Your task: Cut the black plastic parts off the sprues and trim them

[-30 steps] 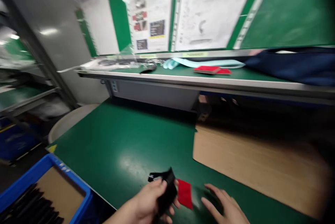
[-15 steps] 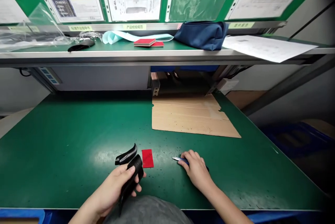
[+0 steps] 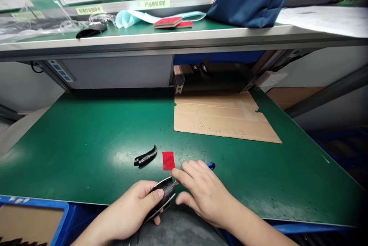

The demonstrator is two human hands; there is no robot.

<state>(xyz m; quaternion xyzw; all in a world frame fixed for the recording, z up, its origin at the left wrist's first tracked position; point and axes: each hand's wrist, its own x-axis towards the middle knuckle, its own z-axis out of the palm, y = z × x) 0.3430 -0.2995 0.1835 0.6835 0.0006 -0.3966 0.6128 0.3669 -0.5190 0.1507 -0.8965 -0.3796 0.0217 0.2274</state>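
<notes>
Left hand (image 3: 130, 209) curled tight around a black curved shell with a shiny edge (image 3: 162, 200), thumb (image 3: 152, 196) pressed on top, one fingertip (image 3: 156, 220) showing below. Right hand (image 3: 205, 194) just beside the shell and a bit higher, fingers bent and closed around a thin knife with a blue handle (image 3: 211, 165). Only the blue end poking out past the fingers, and a small bright blade (image 3: 175, 182) right at the top edge of the shell, between the two hands.

Just past the left hand, on the green desk (image 3: 86, 131), a small black curved strip with white lines (image 3: 145, 156). Just past the right hand's fingers, a red square pad (image 3: 168, 160), near the strip but not touching it. Farther from both hands, a flat cardboard sheet (image 3: 221, 117). Beyond that, up on a shelf (image 3: 143, 37), a dark blue pouch (image 3: 248, 6) and a stack of red pads (image 3: 168, 22). Down to the left of the left hand, the rim of a blue bin (image 3: 28, 201)
</notes>
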